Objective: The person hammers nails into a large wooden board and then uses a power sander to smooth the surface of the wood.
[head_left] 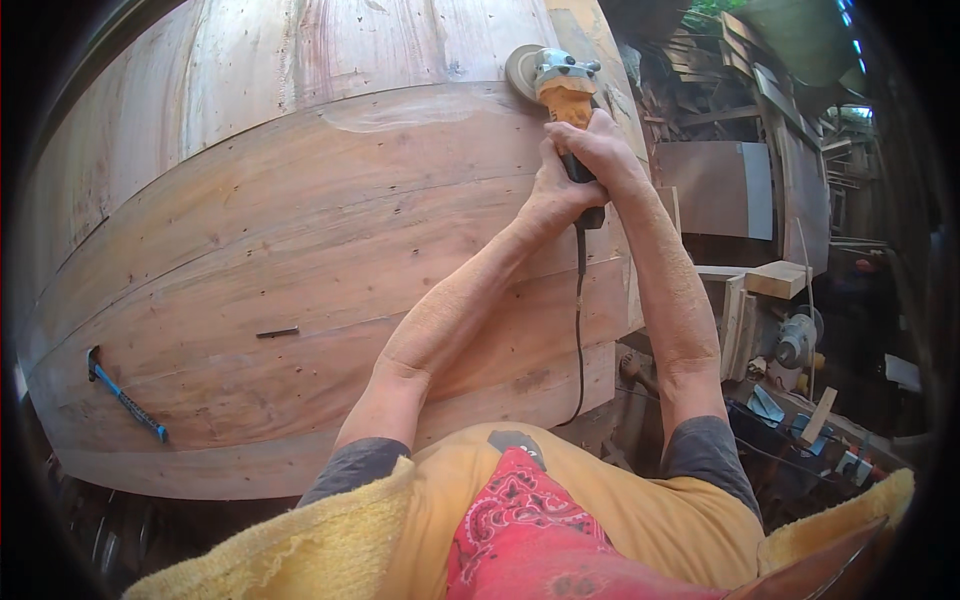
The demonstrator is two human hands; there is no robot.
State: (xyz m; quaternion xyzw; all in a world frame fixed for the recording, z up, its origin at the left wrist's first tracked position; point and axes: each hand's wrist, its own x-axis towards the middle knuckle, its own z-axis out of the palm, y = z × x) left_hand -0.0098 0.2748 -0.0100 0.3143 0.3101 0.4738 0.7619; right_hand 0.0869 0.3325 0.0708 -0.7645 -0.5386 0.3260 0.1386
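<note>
against the curved plank hull, left hand and right hand, fingers clamped on the angle grinder; best kept flat, pressure light.

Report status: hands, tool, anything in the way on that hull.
Left hand and right hand both gripping angle grinder. Disc against wooden hull. Power cord hangs down; blue-handled tool lies far left, clear.

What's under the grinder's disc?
The angle grinder disc lies on the planked wooden hull, beside a pale sanded patch. The wood under the disc is hidden.
</note>
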